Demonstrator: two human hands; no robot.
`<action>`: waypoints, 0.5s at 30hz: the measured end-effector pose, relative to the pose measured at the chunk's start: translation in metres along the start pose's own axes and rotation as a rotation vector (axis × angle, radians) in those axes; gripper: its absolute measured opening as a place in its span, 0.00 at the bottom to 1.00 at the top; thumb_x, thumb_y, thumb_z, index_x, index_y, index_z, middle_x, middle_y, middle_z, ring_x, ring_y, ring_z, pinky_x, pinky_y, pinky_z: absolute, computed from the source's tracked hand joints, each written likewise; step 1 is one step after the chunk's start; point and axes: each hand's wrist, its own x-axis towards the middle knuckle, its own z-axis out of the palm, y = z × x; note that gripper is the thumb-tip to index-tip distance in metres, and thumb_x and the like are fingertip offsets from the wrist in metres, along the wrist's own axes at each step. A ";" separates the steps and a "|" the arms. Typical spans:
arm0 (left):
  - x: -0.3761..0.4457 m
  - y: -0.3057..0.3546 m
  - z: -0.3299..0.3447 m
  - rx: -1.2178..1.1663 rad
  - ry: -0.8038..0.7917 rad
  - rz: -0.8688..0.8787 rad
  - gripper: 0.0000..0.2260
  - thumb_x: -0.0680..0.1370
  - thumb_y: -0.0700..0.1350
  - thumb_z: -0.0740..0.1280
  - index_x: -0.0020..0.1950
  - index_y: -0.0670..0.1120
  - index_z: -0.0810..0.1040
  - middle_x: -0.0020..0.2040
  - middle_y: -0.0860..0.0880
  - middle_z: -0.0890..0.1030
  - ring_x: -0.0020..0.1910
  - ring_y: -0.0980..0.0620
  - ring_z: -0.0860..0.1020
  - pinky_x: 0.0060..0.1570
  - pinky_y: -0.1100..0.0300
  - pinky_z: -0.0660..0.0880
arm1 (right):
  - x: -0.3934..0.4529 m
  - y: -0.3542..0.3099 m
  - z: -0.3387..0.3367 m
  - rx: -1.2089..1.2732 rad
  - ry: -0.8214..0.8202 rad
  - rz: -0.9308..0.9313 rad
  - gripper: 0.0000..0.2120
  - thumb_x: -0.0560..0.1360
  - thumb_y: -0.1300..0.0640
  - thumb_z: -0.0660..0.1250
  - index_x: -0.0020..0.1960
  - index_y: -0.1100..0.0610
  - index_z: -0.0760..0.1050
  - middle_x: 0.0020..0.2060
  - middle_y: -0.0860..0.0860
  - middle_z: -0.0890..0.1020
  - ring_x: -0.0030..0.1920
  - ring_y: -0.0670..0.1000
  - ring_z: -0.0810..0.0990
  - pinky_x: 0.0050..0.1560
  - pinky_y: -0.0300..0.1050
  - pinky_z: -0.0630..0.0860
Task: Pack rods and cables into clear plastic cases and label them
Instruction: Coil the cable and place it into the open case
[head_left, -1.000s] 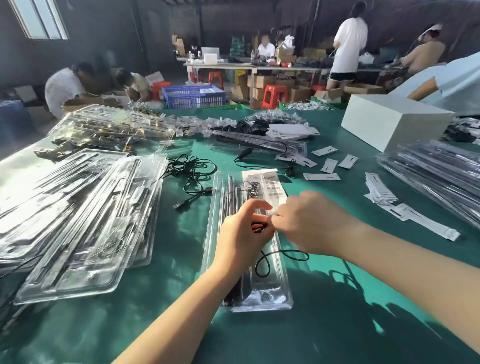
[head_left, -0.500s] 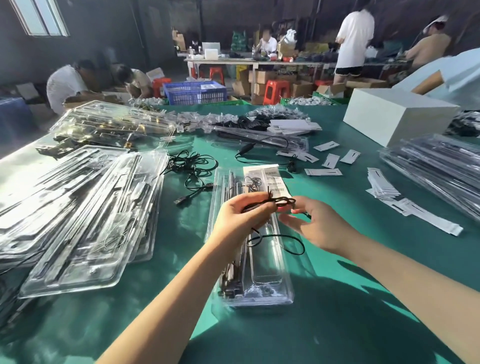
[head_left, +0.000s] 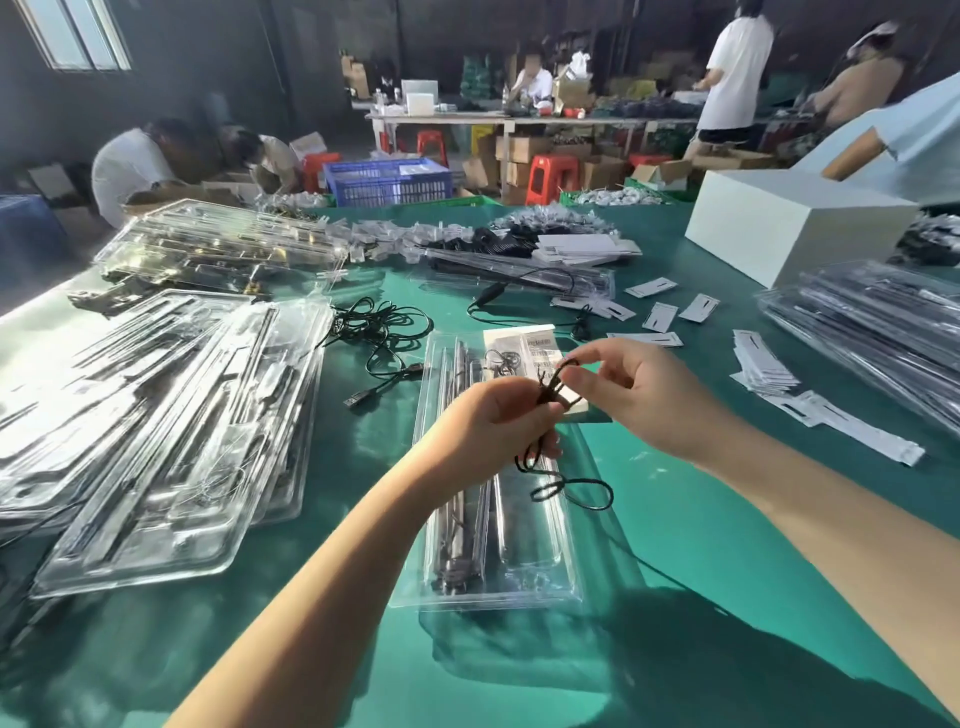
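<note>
Your clear case (head_left: 535, 551) was glossy, see-through plastic (it threw hard glare), the rods (head_left: 460, 540) inside dull dark metal. The black cable (head_left: 569, 488) you held looked matt; the green table cover (head_left: 727, 519) was smooth with a sheen.

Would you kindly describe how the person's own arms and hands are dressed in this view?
Both forearms are bare up to the frame's edge, with no sleeves in view. The left hand and the right hand wear no gloves, and no rings, watch or wristband show on the fingers or wrists that can be seen.
</note>
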 end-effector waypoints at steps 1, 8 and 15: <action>0.000 0.003 -0.001 -0.061 0.026 -0.014 0.04 0.80 0.43 0.64 0.47 0.45 0.77 0.38 0.52 0.84 0.41 0.52 0.83 0.47 0.56 0.81 | -0.001 -0.001 -0.002 0.064 -0.042 0.042 0.16 0.68 0.38 0.67 0.50 0.47 0.78 0.26 0.47 0.71 0.27 0.46 0.68 0.30 0.37 0.66; -0.001 0.019 -0.006 -0.761 0.153 -0.082 0.05 0.82 0.37 0.58 0.48 0.41 0.72 0.38 0.48 0.78 0.39 0.52 0.81 0.54 0.52 0.77 | -0.007 0.001 -0.023 0.054 -0.067 0.179 0.10 0.77 0.48 0.65 0.47 0.54 0.79 0.27 0.46 0.76 0.28 0.44 0.73 0.32 0.37 0.71; 0.007 0.038 -0.001 -0.921 0.251 -0.059 0.09 0.80 0.40 0.63 0.59 0.40 0.73 0.36 0.47 0.75 0.33 0.53 0.72 0.36 0.61 0.72 | -0.005 -0.034 0.000 0.355 0.041 0.064 0.11 0.77 0.60 0.67 0.52 0.46 0.82 0.29 0.43 0.78 0.31 0.44 0.76 0.32 0.37 0.73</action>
